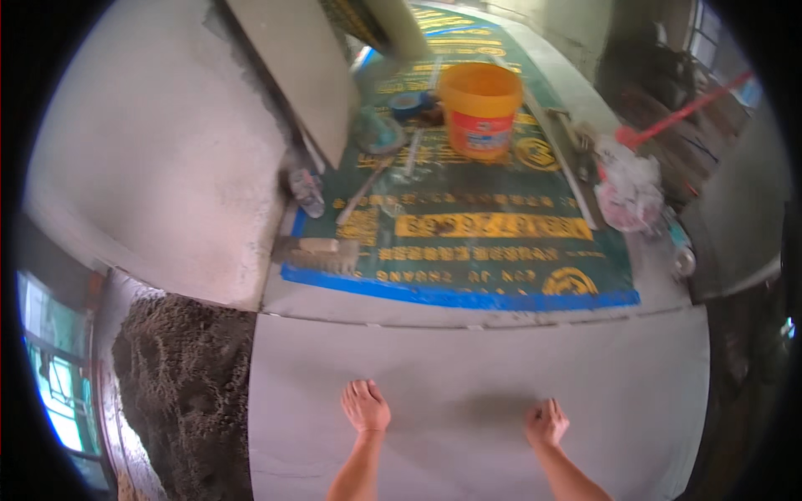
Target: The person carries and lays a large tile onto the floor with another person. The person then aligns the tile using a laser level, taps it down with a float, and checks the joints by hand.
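Note:
A large pale grey floor tile (476, 355) lies before me, its far edge along the joint with the covered floor. Over its left half is my left hand (365, 405), fingers curled together and thumb alongside, with nothing visible in it. My right hand (547, 422) is closed in a fist over the right half, a soft shadow on the tile beside it. I cannot tell whether either hand touches the surface. Beyond the tile's far left part rests a notched trowel (318, 245) with a pale handle.
Dark wet mortar (180, 392) borders the tile on the left. A green protective sheet (501, 271), edged with blue tape (451, 294), carries an orange bucket (480, 113) and scattered tools. A plastic bag (626, 188) and a can (684, 260) lie right. Large slabs (288, 67) lean at left.

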Action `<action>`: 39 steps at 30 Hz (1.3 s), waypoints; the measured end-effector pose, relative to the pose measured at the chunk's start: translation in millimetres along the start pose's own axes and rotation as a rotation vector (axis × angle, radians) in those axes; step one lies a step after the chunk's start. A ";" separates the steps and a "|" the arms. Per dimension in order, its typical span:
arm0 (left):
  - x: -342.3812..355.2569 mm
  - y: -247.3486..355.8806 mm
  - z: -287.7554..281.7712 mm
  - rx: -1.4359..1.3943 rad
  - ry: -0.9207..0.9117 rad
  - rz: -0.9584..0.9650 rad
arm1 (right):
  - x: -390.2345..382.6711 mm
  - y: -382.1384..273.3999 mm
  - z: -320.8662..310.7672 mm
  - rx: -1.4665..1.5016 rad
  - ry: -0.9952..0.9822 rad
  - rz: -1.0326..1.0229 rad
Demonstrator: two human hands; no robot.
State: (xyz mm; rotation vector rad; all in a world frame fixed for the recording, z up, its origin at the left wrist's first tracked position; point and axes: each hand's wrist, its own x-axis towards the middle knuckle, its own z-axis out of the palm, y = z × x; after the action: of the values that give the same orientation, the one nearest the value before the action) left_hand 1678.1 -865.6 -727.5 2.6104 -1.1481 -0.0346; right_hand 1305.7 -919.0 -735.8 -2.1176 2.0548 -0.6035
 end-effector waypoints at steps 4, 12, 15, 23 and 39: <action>70.2 -9.5 22.6 0.102 0.222 -0.175 | -1.0 8.3 -0.1 0.001 0.050 -0.155; 167.0 -28.0 13.5 0.076 0.072 -0.137 | -12.9 46.8 -2.6 0.066 -0.240 -0.019; 191.6 -31.5 10.5 0.017 -0.004 0.009 | -13.9 52.6 2.5 0.055 -0.195 0.010; 226.9 -43.8 23.9 0.168 0.178 0.322 | -17.6 45.9 -19.3 -0.181 -0.325 0.011; 243.7 -39.2 18.0 0.025 0.030 -0.059 | 479.6 -406.1 123.1 0.425 -0.386 -0.264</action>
State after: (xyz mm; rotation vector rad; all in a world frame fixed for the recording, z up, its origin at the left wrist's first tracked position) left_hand 1870.0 -1021.7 -732.6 2.6573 -1.0685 0.0062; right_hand 1725.2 -1385.8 -608.3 -2.0581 1.3252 -0.5478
